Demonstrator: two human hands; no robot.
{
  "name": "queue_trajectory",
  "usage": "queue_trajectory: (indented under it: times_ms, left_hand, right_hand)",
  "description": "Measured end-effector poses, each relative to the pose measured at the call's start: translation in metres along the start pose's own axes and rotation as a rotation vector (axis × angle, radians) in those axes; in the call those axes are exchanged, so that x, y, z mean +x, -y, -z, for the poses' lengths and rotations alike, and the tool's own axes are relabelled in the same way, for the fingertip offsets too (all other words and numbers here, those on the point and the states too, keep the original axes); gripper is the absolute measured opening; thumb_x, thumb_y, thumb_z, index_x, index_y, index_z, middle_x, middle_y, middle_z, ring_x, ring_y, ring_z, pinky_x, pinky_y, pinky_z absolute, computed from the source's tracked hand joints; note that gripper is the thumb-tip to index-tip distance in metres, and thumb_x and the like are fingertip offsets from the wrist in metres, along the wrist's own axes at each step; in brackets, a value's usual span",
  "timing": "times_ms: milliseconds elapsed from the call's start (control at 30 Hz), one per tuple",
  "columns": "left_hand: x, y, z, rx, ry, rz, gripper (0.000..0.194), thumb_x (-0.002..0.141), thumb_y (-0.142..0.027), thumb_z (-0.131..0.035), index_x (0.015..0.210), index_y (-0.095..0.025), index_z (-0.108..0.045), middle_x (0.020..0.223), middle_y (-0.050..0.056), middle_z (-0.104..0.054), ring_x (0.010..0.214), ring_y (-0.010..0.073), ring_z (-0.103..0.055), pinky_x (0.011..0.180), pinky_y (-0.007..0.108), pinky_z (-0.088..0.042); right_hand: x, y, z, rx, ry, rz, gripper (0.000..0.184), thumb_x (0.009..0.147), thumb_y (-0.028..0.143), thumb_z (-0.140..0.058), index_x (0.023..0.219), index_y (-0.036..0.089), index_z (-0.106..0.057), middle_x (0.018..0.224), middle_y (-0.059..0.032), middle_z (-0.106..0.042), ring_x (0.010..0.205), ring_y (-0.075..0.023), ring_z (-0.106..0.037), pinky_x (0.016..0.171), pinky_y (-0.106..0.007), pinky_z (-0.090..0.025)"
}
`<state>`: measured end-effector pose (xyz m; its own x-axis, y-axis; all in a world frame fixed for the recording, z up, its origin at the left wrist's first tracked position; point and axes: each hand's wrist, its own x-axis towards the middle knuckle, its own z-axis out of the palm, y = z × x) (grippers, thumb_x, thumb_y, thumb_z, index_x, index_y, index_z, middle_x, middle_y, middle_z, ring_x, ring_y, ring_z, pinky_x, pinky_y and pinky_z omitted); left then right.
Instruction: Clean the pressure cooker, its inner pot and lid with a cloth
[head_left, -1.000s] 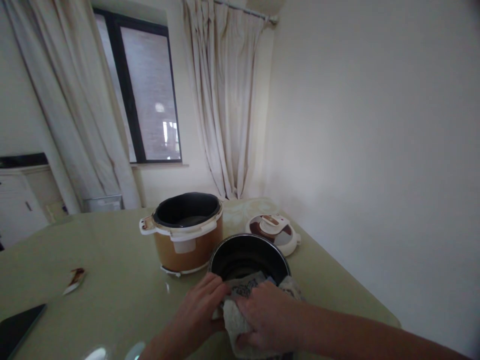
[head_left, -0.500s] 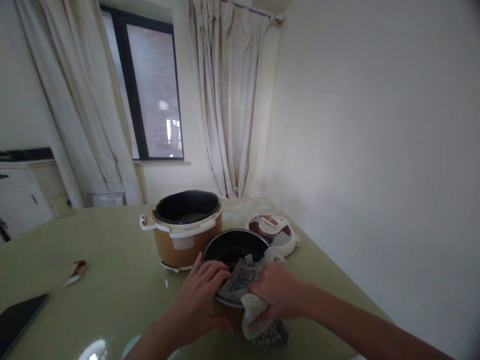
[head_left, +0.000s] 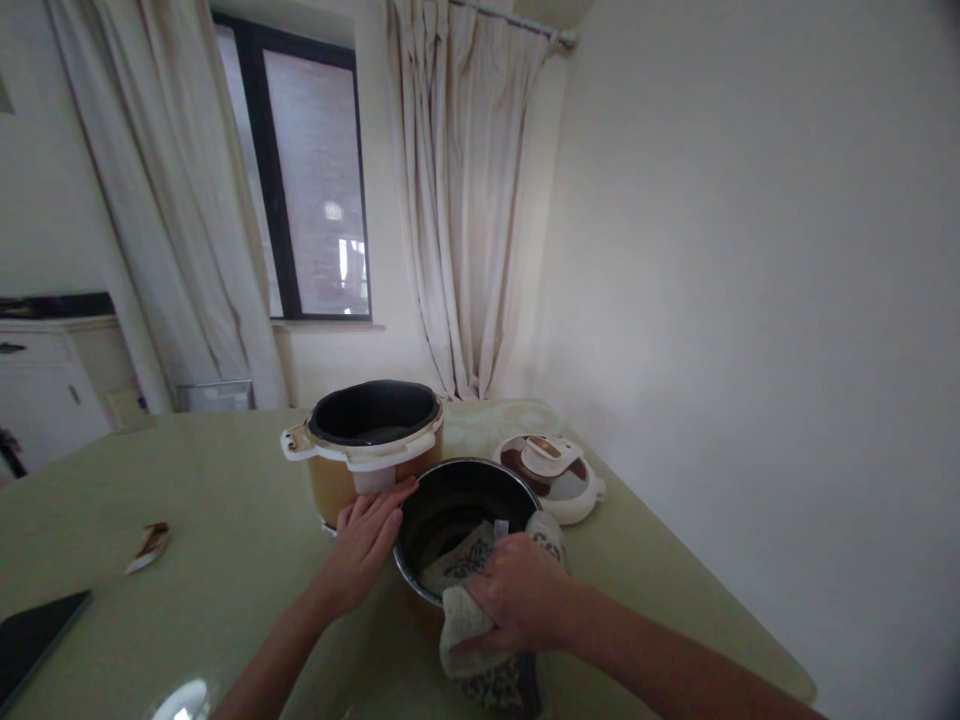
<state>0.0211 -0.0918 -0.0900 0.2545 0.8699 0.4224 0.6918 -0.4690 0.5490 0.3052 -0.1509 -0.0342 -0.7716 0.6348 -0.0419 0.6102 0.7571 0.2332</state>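
Observation:
A dark metal inner pot [head_left: 450, 500] stands on the green table [head_left: 225, 540] in front of me. My right hand [head_left: 517, 595] is closed on a patterned grey cloth [head_left: 469, 625] that drapes over the pot's near rim, partly inside it. My left hand [head_left: 364, 545] lies flat against the pot's left outer wall, fingers stretched out and together. Just behind stands the tan cooker body [head_left: 367, 450], open with a black interior.
The cooker's white and brown lid [head_left: 551, 475] lies to the right of the pots. A small wrapper [head_left: 150, 545] and a dark tablet [head_left: 37, 645] lie at the left. A wall runs close along the table's right edge; curtains and a window are behind.
My left hand slid from the pot's near rim to its left outer wall. The right hand with the cloth shifted slightly along the rim. The view turned a little.

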Motion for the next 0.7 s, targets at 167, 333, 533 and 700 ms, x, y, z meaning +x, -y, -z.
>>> queue_trajectory:
  times_ms: [167,333,533,700]
  left_hand:
    - [0.001,0.0,-0.005,-0.046,-0.153,-0.038,0.053,0.113,-0.049,-0.029,0.116,-0.031,-0.079,0.148,0.004,-0.072,0.136,0.0295,-0.059,0.116,0.06,-0.046]
    - [-0.03,-0.018,-0.012,-0.121,-0.196,-0.193,0.047,0.114,-0.039,-0.039,0.089,-0.026,-0.076,0.115,0.006,-0.081,0.134,0.0246,-0.064,0.109,0.043,-0.055]
    - [-0.026,-0.024,-0.002,-0.135,-0.279,-0.341,0.052,0.113,-0.029,-0.04,0.065,-0.024,-0.06,0.073,0.004,-0.069,0.101,0.0212,-0.071,0.087,0.033,-0.056]
    - [-0.017,-0.026,-0.01,-0.2,-0.284,-0.314,0.054,0.113,-0.03,-0.041,0.062,-0.023,-0.057,0.075,0.004,-0.069,0.1,0.0216,-0.069,0.086,0.034,-0.054]
  right_hand:
    - [0.029,0.017,0.014,0.068,0.039,-0.11,0.066,0.097,0.078,-0.061,0.102,0.016,-0.081,0.086,-0.0159,-0.083,0.078,-0.0323,-0.081,0.071,-0.038,-0.056]
    - [0.064,0.055,0.01,0.167,-0.067,-0.222,0.056,0.096,0.068,-0.067,0.101,0.014,-0.08,0.084,-0.0167,-0.082,0.07,-0.0326,-0.079,0.059,-0.039,-0.052]
    - [0.043,0.024,0.005,0.108,-0.074,-0.037,0.059,0.089,0.076,-0.072,0.104,0.019,-0.079,0.081,-0.0126,-0.082,0.065,-0.0304,-0.076,0.053,-0.038,-0.038]
    - [0.0,-0.057,0.002,0.131,-0.025,0.183,0.048,0.093,0.07,-0.071,0.093,0.022,-0.077,0.09,-0.0075,-0.082,0.083,-0.0259,-0.077,0.068,-0.035,-0.039]
